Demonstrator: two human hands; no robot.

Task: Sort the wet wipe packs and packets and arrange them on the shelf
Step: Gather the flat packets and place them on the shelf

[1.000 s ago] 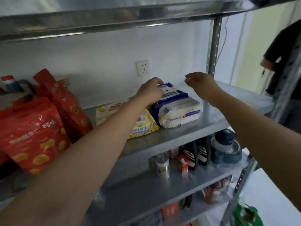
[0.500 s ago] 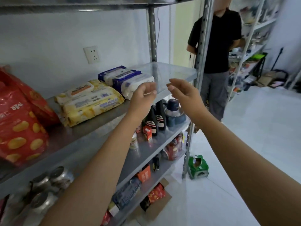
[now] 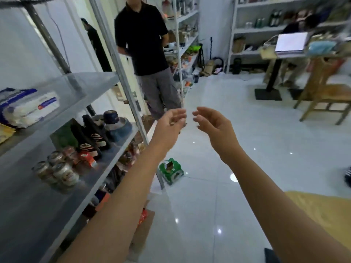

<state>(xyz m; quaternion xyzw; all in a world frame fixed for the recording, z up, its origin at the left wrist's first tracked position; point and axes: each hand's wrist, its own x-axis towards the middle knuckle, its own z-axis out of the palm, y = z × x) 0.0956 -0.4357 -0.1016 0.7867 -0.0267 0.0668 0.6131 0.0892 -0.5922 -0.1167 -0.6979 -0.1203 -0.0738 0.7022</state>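
Note:
White and blue wet wipe packs [image 3: 28, 107] lie on the metal shelf [image 3: 91, 82] at the far left, with the edge of a yellow pack [image 3: 4, 132] beside them. My left hand [image 3: 171, 120] and my right hand [image 3: 210, 122] hang in the air over the floor, well to the right of the shelf. Both hold nothing and their fingers are loosely curled, fingertips nearly facing each other.
The lower shelf [image 3: 121, 143] carries dark bottles [image 3: 91, 133], jars [image 3: 57, 171] and a blue-lidded container [image 3: 115, 124]. A person in black [image 3: 144, 54] stands past the shelf post. A green carton [image 3: 171, 170] sits on the white tiled floor. A wooden chair [image 3: 326, 90] and table stand at right.
My view swung right, away from the shelf. Both hands left the wipe packs and drew back from the shelf into the aisle, holding nothing.

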